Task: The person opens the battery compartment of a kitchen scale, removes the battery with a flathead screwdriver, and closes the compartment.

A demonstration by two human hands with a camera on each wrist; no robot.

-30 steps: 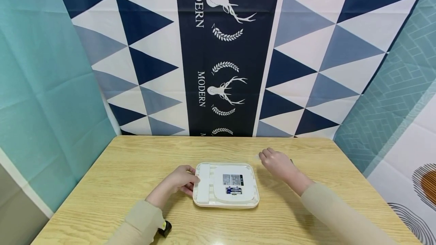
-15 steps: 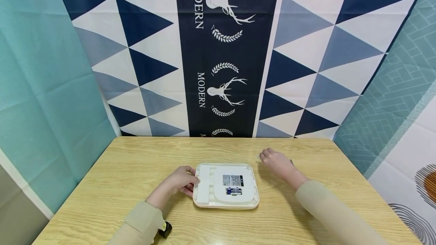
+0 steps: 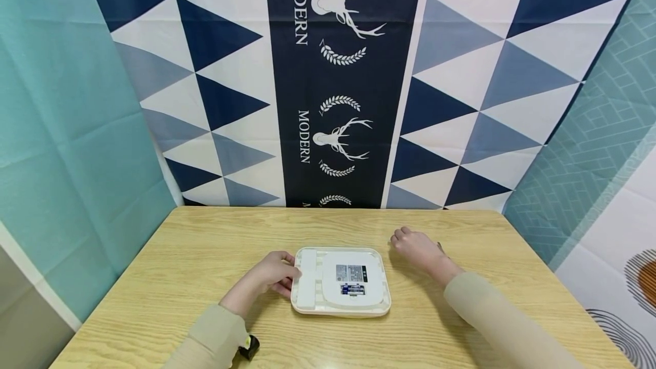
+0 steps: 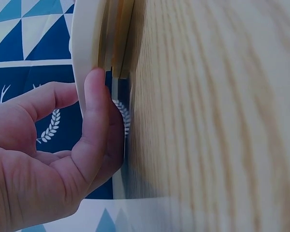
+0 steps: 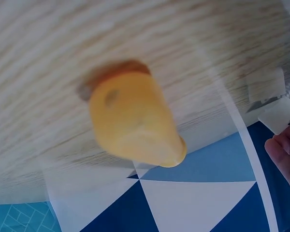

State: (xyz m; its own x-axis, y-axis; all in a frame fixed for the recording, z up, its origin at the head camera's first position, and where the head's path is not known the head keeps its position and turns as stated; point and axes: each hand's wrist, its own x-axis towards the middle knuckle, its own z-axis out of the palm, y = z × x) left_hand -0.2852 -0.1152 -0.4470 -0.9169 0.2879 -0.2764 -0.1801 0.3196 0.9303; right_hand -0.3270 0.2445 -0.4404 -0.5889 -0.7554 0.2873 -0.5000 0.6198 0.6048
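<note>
A white kitchen scale point(image 3: 328, 298) lies upturned on the wooden table, with batteries point(image 3: 352, 290) showing in its uncovered compartment. At its left edge, my left hand point(image 3: 274, 273) grips the rim between thumb and fingers; the left wrist view shows this scale rim point(image 4: 84, 46) close up. To the scale's right, my right hand point(image 3: 414, 248) is low over the table, fingers curled. In the right wrist view that hand point(image 5: 289, 152) pinches a small white cover point(image 5: 276, 115), partly cut off by the frame edge. The head view hides this piece behind the fingers.
A blurred yellow, rounded object point(image 5: 135, 118) stands on the table in the right wrist view. Beside my left sleeve is a small black-and-yellow object point(image 3: 249, 347). Patterned cloth point(image 3: 338, 84) hangs behind the table's far edge point(image 3: 333, 208).
The right hand has shifted very slightly, and the whitish tip seen earlier beyond its fingers is no longer visible in the head view. Left hand and scale stay in place.
</note>
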